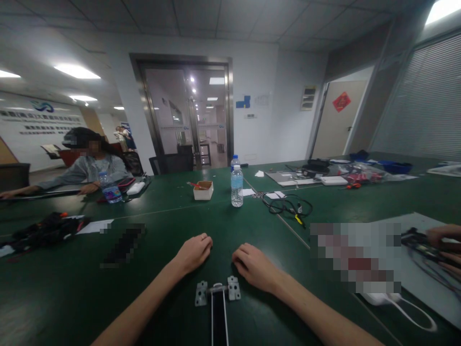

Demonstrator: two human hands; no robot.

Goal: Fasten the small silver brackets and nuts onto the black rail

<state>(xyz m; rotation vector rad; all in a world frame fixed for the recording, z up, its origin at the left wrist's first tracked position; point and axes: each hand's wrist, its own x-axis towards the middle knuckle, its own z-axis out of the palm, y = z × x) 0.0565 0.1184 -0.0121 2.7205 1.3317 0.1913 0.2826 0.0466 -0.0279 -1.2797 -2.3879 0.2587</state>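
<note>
My left hand (195, 252) rests on the green table with its fingers curled in and a ring on one finger; nothing shows in it. Across a small gap, my right hand (251, 265) also lies on the table, fingers bent and closed, with no object visible in them. Between my forearms is a long dark bar with pale edges (219, 322). At its far end, just nearer to me than my hands, sit two metal bracket plates with holes (200, 293). Neither hand touches the bar or the plates. The bar's near end is cut off by the frame.
Ahead stand clear water bottles (236, 186) and a small open box (203, 191). Black cables (286, 204) lie right of them. Another person's hands (446, 242) hold wiring at far right. A person in a headset (93, 161) sits at left, near a bottle (110, 188).
</note>
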